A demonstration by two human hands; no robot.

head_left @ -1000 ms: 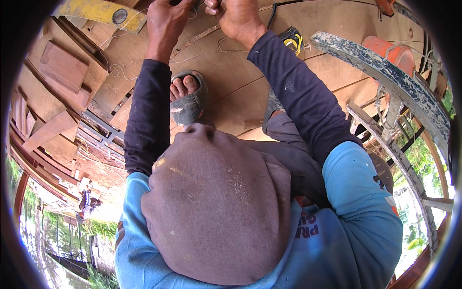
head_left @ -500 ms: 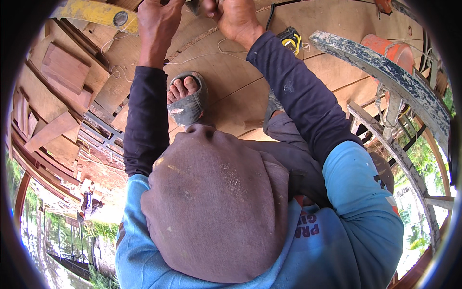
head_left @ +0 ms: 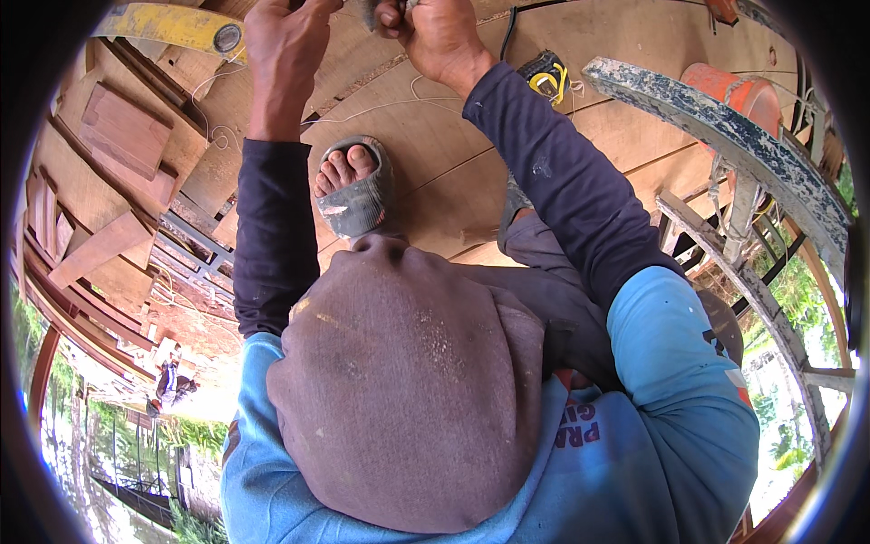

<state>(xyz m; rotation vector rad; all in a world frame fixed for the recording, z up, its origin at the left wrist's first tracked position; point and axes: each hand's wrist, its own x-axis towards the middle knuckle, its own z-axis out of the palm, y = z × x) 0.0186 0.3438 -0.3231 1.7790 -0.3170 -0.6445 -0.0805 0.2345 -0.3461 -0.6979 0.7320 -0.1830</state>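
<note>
At the top edge, my right hand [head_left: 446, 45] is closed, its fingers curled at a small grey thing [head_left: 369, 13] that is mostly cut off; I cannot tell its kind. To its left, my left hand [head_left: 288, 56] is also closed, with its fingertips running out of the picture; what it grips is hidden. A thin white string [head_left: 362, 114] crosses the wooden boards [head_left: 435, 154] below both hands. Right of my right hand lies a black and yellow tape measure [head_left: 546, 80]. Beyond my left hand, a yellow spirit level [head_left: 168, 24] lies on the boards.
My sandaled foot [head_left: 349, 186] rests on the boards. A paint-worn curved frame [head_left: 716, 118] stands at the right, beside an orange bucket [head_left: 739, 95]. Wood pieces [head_left: 125, 129] lie at the left, near gaps between boards. Far off at lower left is another person [head_left: 169, 385].
My left hand has shifted slightly left and down. The grey thing at my right hand's fingers has shifted slightly, and the right hand itself has barely moved.
</note>
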